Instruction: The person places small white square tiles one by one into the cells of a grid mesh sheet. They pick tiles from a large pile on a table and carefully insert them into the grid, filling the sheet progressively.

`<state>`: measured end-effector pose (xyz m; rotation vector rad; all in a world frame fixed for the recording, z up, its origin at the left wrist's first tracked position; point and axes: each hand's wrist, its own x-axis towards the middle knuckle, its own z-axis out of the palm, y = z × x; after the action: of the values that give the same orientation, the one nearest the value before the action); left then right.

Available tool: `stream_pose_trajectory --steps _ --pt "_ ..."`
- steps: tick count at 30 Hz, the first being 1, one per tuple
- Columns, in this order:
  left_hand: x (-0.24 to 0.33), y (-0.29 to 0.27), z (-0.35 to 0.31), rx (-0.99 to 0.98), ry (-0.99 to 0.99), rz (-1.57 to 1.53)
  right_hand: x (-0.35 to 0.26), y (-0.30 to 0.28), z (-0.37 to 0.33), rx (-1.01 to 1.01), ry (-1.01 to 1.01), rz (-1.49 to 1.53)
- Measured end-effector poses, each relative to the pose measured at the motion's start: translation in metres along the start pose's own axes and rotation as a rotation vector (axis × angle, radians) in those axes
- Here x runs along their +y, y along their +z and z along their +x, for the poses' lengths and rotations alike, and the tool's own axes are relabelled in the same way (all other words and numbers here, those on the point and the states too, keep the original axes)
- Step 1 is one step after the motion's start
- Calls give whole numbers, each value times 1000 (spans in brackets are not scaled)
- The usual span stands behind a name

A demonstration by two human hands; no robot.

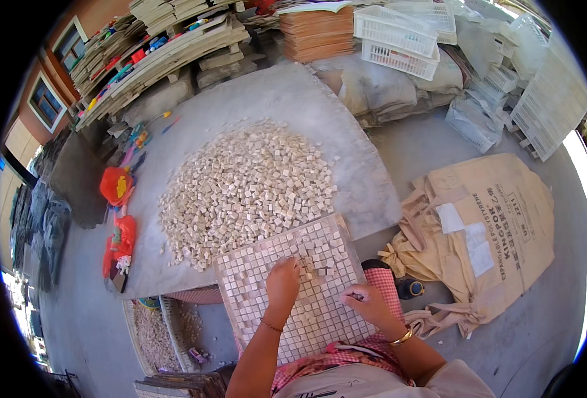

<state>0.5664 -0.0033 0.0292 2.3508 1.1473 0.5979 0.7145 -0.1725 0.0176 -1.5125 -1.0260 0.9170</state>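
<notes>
A square grid board (225, 272) lies tilted across my lap, its far edge against the stone pile. Small pale square stone tiles (310, 318) fill most of its cells, and several loose ones (326, 257) lie on top near the far right. Over the middle of the board is my left hand (283, 284), closed, with its fingertips down at the tiles; what they pinch is hidden. My right hand (367, 305) hovers by the board's right edge with fingers curled against the thumb. Whatever it holds is too small to make out.
Beyond the board a big heap of loose stone tiles (253, 182) covers the grey tabletop (346, 152). Red cloth items (124, 239) lie along its left edge. A beige sack (499, 219) and a dark bottle (409, 288) are to the right. White crates (396, 40) stand behind.
</notes>
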Motion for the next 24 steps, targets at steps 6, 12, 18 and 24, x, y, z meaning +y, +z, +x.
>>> stream_pose_trajectory --steps 6,12,18,24 --pt "3 -5 -5 -14 -41 -3 -8 12 18 23 -283 -456" --pt "10 1 -28 29 -80 -254 -15 7 39 106 -292 -635" --pt "23 15 -34 43 18 -143 -13 8 54 104 -330 -742" --pt "26 4 -21 42 -37 -236 -11 8 57 57 -415 -762"
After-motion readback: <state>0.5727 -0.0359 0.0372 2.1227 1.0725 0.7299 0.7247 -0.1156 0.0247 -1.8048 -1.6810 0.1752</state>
